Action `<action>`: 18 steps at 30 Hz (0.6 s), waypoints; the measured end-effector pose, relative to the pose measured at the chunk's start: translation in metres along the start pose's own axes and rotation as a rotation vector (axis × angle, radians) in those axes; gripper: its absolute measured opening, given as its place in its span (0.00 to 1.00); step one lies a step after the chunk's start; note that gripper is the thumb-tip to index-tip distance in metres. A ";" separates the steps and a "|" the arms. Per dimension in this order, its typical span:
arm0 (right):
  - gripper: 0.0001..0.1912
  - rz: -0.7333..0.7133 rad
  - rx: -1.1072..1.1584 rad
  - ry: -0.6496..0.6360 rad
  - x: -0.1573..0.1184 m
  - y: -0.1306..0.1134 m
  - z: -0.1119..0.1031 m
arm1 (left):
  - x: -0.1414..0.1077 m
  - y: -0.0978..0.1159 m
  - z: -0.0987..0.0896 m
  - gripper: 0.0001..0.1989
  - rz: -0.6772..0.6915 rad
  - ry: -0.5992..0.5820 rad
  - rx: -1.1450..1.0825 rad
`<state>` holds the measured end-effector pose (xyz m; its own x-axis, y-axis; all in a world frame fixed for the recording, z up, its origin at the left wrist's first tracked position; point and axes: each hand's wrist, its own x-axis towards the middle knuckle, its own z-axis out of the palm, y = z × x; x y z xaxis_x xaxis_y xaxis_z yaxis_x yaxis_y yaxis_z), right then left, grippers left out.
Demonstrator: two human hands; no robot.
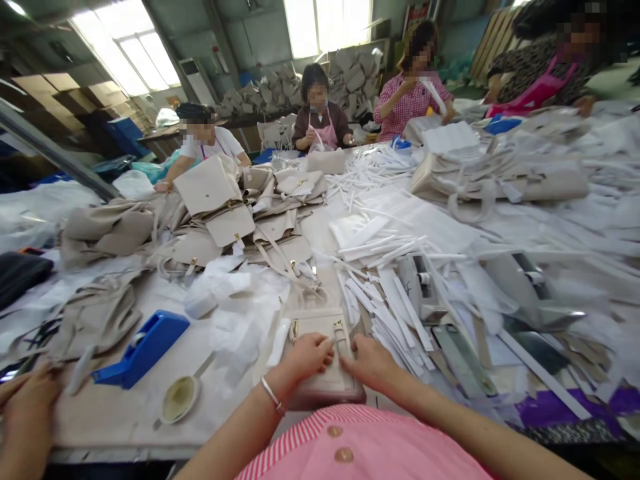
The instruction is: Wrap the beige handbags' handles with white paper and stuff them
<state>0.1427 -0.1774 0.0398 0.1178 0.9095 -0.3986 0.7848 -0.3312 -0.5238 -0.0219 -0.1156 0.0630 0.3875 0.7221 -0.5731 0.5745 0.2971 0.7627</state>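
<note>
A beige handbag [327,380] with gold buckles and straps lies right in front of me at the table's edge. My left hand [309,353] rests on its front with curled fingers, gripping near the strap. On the bag's right edge is my right hand [371,360], its thumb on the front and the other fingers partly hidden behind the side. Against the bag's left side sits a white wrapped strip [279,341]. The bag's handle [310,297] extends away from me on the table.
A blue tape dispenser [143,350] and a small dish [180,399] stand to the left, near a co-worker's hand [33,393]. White strips [387,313], grey tape dispensers [423,287] and a metal box [463,360] lie right. Beige bags [215,193] are piled ahead; several people work beyond.
</note>
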 end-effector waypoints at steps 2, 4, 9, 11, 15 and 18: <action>0.10 -0.051 0.013 0.002 -0.002 0.001 -0.004 | 0.015 0.004 0.019 0.24 -0.131 -0.031 -0.194; 0.07 -0.140 0.081 0.042 -0.005 0.001 -0.008 | 0.026 0.007 0.032 0.25 -0.151 -0.001 -0.365; 0.05 -0.310 0.478 0.038 -0.007 0.013 -0.006 | 0.027 0.020 0.044 0.21 0.027 0.138 -0.542; 0.05 -0.313 0.528 -0.010 -0.005 0.023 -0.003 | 0.022 0.025 0.049 0.20 0.126 0.179 -0.511; 0.09 -0.334 0.579 -0.132 0.005 0.038 -0.005 | 0.016 0.034 0.060 0.23 0.195 0.154 -0.577; 0.10 -0.341 0.666 -0.210 0.018 0.043 -0.019 | 0.018 0.034 0.062 0.24 0.209 0.230 -0.587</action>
<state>0.1903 -0.1708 0.0244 -0.2341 0.9437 -0.2338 0.2181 -0.1834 -0.9586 0.0493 -0.1315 0.0598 0.2473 0.8969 -0.3665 -0.0090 0.3804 0.9248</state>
